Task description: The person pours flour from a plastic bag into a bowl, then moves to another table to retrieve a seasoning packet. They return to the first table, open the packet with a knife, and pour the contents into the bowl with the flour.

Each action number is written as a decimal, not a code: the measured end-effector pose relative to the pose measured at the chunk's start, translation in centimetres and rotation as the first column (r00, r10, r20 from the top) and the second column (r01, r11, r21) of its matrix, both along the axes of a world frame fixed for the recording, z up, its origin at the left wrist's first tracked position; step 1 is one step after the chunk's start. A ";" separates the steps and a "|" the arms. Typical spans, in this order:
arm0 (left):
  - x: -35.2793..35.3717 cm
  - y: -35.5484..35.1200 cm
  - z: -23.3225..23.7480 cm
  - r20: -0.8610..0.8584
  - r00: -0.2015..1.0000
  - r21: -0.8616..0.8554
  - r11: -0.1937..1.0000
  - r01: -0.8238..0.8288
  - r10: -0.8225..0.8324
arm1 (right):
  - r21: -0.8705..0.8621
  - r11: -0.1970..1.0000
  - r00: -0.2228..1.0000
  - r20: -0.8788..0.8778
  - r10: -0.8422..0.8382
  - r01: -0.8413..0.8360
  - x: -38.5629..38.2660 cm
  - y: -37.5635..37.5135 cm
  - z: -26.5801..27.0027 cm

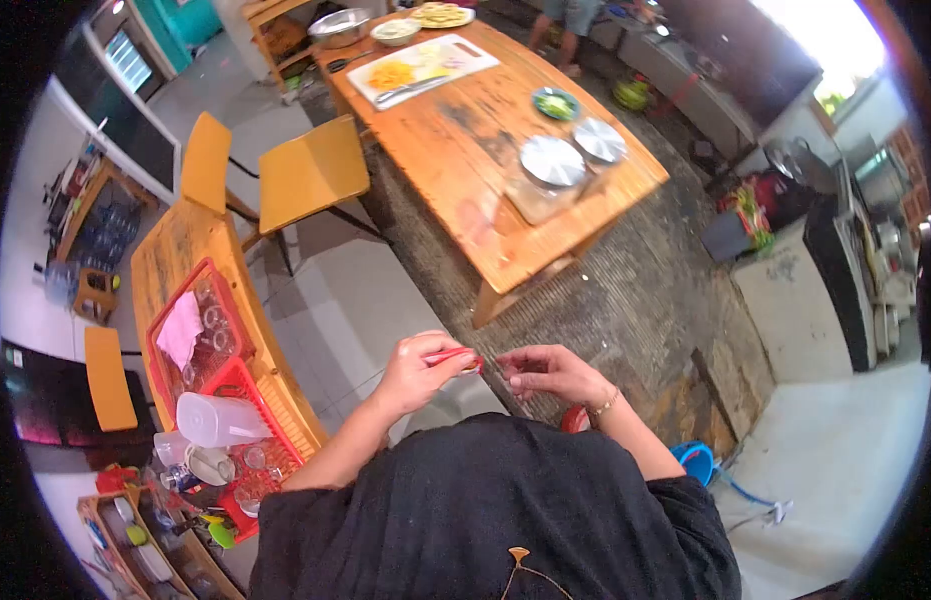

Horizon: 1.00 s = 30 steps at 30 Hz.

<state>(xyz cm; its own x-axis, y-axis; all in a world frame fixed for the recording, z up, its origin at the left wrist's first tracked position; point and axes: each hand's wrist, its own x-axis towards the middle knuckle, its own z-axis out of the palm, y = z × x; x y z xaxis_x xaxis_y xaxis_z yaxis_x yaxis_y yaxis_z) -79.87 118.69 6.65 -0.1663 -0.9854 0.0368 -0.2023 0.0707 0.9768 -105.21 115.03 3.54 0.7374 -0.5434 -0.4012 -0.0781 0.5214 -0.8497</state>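
My left hand (423, 372) is closed around a slim red object (447, 355), held in front of my chest. Its kind is too small to make out, and part of it is hidden by the fingers. Just to the right, my right hand (557, 376) points towards it with bent fingers and the thumb apart, and I see nothing held in it. A narrow gap separates the two hands. Below the right wrist, a round red thing (575, 418) shows partly behind my black shirt.
A wooden table (455, 190) ahead bears a white cutting board (475, 62) with chopped food, a knife and round metal lids (552, 161). On the left, a red dish rack (297, 432) and a red tray (247, 335) hold glassware. A blue bucket (693, 462) stands right.
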 end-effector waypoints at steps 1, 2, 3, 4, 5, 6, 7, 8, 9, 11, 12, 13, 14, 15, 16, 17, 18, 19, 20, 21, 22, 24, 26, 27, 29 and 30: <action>1.4 -1.6 0.0 0.049 0.998 -0.040 0.999 0.028 -0.026 | -0.046 0.999 0.999 -0.035 -0.004 0.002 1.9 -1.0 1.7; 2.6 -2.7 -0.1 0.105 0.993 -0.076 0.995 0.061 -0.053 | -0.091 0.996 0.998 -0.063 -0.011 0.005 3.8 -1.8 3.5; 3.6 -3.6 -0.3 0.000 0.997 -0.006 0.997 0.072 -0.072 | -0.143 0.990 0.996 -0.082 -0.024 0.012 5.7 -3.0 4.5; 4.5 -4.6 -0.4 -0.105 0.991 0.055 0.994 0.090 -0.084 | -0.289 0.956 0.997 -0.079 0.016 -0.038 7.2 -4.3 4.2; 5.3 -5.6 -0.5 -0.209 0.974 0.112 0.987 0.114 -0.089 | -0.282 0.956 0.994 -0.097 0.047 -0.073 8.8 -5.7 4.0; 6.1 -6.4 -0.3 -0.165 0.982 0.115 0.988 0.106 -0.087 | -0.269 0.957 0.990 -0.117 0.078 -0.107 10.3 -6.8 3.8; 6.9 -7.0 0.0 -0.128 0.988 0.111 0.989 0.095 -0.081 | -0.253 0.957 0.985 -0.138 0.108 -0.140 11.5 -7.6 3.7; 7.6 -7.5 0.6 -0.092 0.993 0.106 0.991 0.086 -0.076 | -0.232 0.961 0.981 -0.157 0.118 -0.152 12.7 -8.3 3.5; 8.2 -8.1 0.9 -0.057 0.996 0.098 0.992 0.077 -0.072 | -0.214 0.963 0.976 -0.178 0.126 -0.164 13.8 -8.9 3.4; 9.3 -8.9 0.3 -0.067 0.996 0.107 0.992 0.061 -0.054 | -0.181 0.965 0.963 -0.225 0.145 -0.188 15.6 -10.3 3.4; 10.0 -9.2 0.5 -0.022 0.999 0.086 0.995 0.049 -0.048 | -0.177 0.963 0.960 -0.231 0.159 -0.202 16.3 -10.7 4.2; 10.7 -9.5 0.5 0.023 0.999 0.067 0.997 0.039 -0.040 | -0.171 0.963 0.964 -0.202 0.172 -0.208 16.7 -11.4 3.8; 11.1 -9.8 0.1 -0.026 0.999 0.068 0.997 -0.023 0.025 | -0.161 0.963 0.967 -0.175 0.187 -0.215 16.8 -12.0 3.1; 11.3 -9.8 -0.5 -0.075 0.993 0.080 0.993 -0.084 0.090 | -0.142 0.964 0.968 -0.148 0.203 -0.224 16.8 -12.2 2.7; 11.6 -9.9 -0.8 -0.121 0.980 0.088 0.985 -0.147 0.157 | -0.088 0.971 0.966 -0.155 0.209 -0.224 17.1 -12.7 3.3; 12.2 -10.5 -0.8 -0.141 0.971 0.074 0.980 -0.185 0.194 | -0.109 0.965 0.965 -0.137 0.223 -0.238 17.5 -13.7 3.3; 12.7 -10.6 -0.8 -0.162 0.961 0.075 0.974 -0.214 0.224 | -0.115 0.963 0.965 -0.121 0.231 -0.245 17.8 -14.2 3.1; 13.0 -10.4 -0.9 -0.187 0.950 0.089 0.968 -0.236 0.249 | -0.109 0.963 0.966 -0.108 0.234 -0.246 17.7 -14.2 2.9; 13.6 -10.7 -1.1 -0.105 0.964 0.023 0.970 -0.242 0.243 | -0.126 0.962 0.968 -0.100 0.232 -0.243 18.1 -14.6 3.0; 13.7 -11.2 -1.0 -0.114 0.962 0.019 0.968 -0.249 0.250 | -0.140 0.955 0.961 -0.121 0.247 -0.263 18.6 -15.2 3.1; 13.8 -11.5 -0.8 -0.123 0.959 0.019 0.967 -0.255 0.255 | -0.151 0.948 0.954 -0.145 0.261 -0.282 19.2 -15.7 3.0; 14.2 -12.4 -0.7 -0.124 0.958 0.003 0.965 -0.261 0.259 | -0.175 0.939 0.948 -0.179 0.264 -0.295 20.5 -16.7 3.2; 15.0 -13.7 -1.0 -0.105 0.961 -0.030 0.965 -0.262 0.257 | -0.205 0.936 0.949 -0.201 0.245 -0.285 22.0 -18.0 3.4; 15.8 -14.5 -1.1 -0.111 0.961 -0.041 0.965 -0.261 0.255 | -0.203 0.946 0.958 -0.186 0.216 -0.253 22.9 -18.7 3.2; 17.8 -16.2 -1.2 -0.120 0.962 -0.063 0.965 -0.255 0.247 | -0.199 0.962 0.976 -0.153 0.155 -0.184 25.0 -20.3 2.4; 19.1 -17.1 -1.1 -0.114 0.965 -0.065 0.967 -0.244 0.236 | -0.219 0.957 0.973 -0.170 0.157 -0.192 26.2 -21.2 2.7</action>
<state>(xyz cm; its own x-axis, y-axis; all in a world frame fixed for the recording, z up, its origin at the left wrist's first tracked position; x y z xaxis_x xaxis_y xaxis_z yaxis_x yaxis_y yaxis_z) -60.77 101.62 5.60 0.0839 -0.9892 0.1200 -0.1198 0.1096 0.9867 -79.02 93.84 6.21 0.7703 -0.5030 -0.3919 -0.2854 0.2777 -0.9173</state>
